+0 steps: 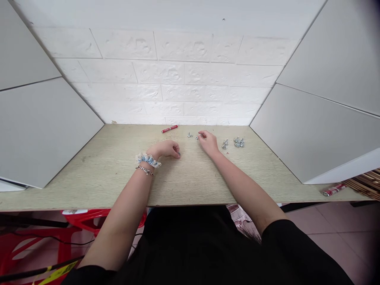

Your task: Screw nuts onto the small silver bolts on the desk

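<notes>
My left hand (170, 149) rests low over the wooden tabletop, its fingers closed on a small grey metal piece (179, 154) that shows at the fingertips. Farther back and to the right, my right hand (208, 142) is bent down with thumb and fingers pinched together. Whatever lies between those fingers is too small to make out. Just left of its fingertips is a small nut-like metal piece (196, 138). A little beyond that lie a loose bolt and small hardware (189, 135).
Right of my right hand stand two clusters of bolts, a smaller one (225, 144) and a larger one (239, 142). A red marker-like tube (169, 129) lies near the brick-patterned wall. Grey panels flank the tabletop (190, 182). A red can-like cylinder (333, 190) lies at the right front edge.
</notes>
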`<state>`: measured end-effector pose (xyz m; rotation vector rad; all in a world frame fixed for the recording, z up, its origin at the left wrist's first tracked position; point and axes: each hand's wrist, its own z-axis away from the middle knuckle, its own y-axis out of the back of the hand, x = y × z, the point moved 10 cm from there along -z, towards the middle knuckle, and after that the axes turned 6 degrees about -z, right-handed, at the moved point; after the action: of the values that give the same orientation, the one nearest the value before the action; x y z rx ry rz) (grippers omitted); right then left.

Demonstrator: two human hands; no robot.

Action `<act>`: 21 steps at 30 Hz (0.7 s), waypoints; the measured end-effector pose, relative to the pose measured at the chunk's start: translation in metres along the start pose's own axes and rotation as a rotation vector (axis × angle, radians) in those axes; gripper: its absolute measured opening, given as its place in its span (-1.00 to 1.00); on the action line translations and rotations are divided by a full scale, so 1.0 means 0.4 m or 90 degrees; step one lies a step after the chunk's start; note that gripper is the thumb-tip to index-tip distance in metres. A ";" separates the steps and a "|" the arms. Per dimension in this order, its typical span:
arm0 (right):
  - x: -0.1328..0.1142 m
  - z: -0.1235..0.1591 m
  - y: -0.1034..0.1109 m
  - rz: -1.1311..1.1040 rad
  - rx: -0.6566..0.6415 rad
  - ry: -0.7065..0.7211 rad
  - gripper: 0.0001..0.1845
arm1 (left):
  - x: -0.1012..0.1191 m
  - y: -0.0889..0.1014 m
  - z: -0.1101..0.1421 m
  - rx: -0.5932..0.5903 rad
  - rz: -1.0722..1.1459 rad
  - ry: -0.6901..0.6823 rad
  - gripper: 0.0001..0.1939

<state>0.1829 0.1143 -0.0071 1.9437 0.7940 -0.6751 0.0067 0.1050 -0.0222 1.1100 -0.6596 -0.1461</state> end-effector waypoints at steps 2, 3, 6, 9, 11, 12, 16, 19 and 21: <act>0.000 0.001 -0.001 -0.004 -0.002 -0.002 -0.67 | 0.012 -0.001 0.000 0.004 0.022 -0.015 -0.83; -0.001 0.001 -0.001 -0.007 -0.001 -0.003 -0.67 | 0.017 0.000 0.000 0.009 0.047 -0.015 -0.84; -0.008 0.004 0.002 -0.025 0.002 -0.004 -0.68 | 0.024 -0.003 -0.001 0.027 0.196 0.003 -0.84; -0.025 0.011 0.000 -0.051 -0.002 0.009 -0.72 | 0.024 -0.010 -0.005 0.045 0.386 0.018 -0.85; -0.041 0.017 -0.006 -0.074 -0.013 0.023 -0.74 | 0.010 -0.017 -0.010 0.057 0.488 0.041 -0.87; -0.048 0.021 -0.010 -0.092 -0.021 0.025 -0.75 | 0.001 -0.022 -0.013 0.059 0.528 0.055 -0.88; -0.046 0.033 -0.038 -0.238 -0.053 -0.050 -0.76 | -0.023 -0.047 -0.028 0.035 0.643 0.084 -0.79; -0.033 0.043 -0.070 -0.400 -0.079 -0.139 -0.71 | -0.032 -0.055 -0.035 0.035 0.683 0.094 -0.82; -0.028 0.050 -0.091 -0.491 -0.099 -0.187 -0.66 | -0.032 -0.054 -0.036 0.045 0.686 0.095 -0.79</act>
<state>0.1455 0.1078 -0.0272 1.3189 1.3673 -1.2722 0.0091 0.1118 -0.0504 0.6984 -1.0465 0.8773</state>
